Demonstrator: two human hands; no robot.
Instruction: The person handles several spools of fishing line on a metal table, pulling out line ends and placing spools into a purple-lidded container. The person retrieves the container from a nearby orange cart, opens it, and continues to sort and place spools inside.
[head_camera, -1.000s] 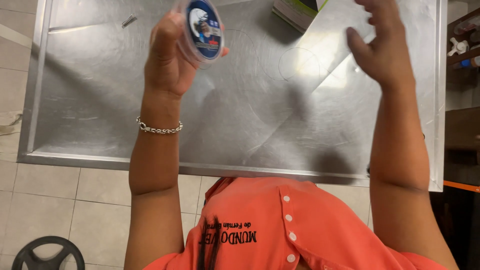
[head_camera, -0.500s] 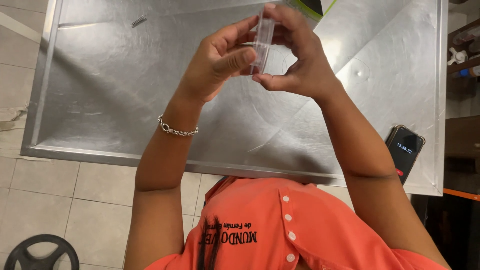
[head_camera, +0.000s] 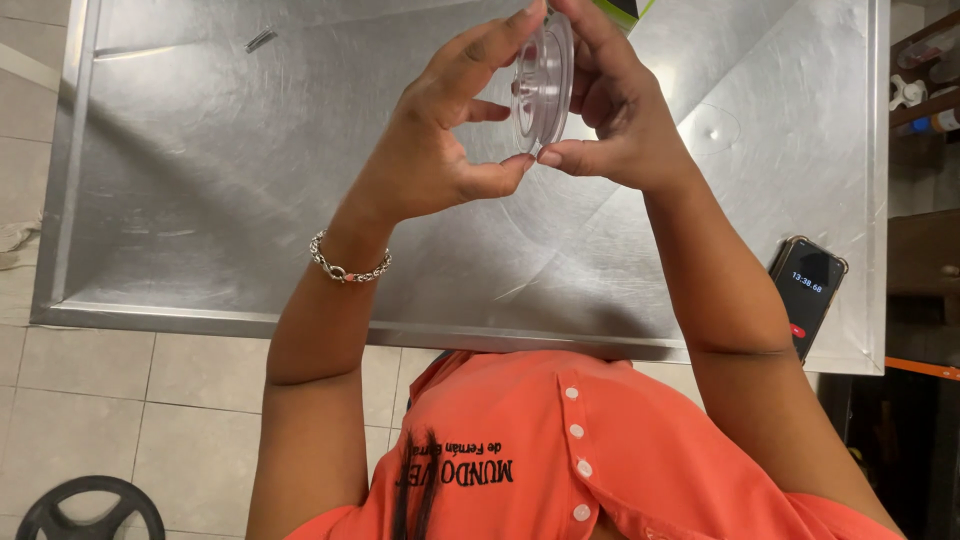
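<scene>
Clear plastic round container, held edge-on above the steel worktop's far edge, pinched between left hand and right hand, thumbs meeting beneath it; dark phone by the worktop's near right corner.

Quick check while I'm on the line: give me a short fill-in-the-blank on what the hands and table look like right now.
1. Both hands hold a clear round plastic container above the ____ table.
2. The bracelet sits on the ____ wrist.
3. The phone lies near the table's ____ edge.
4. The person's shirt is ____.

Missing words: metal; left; right; orange
</scene>
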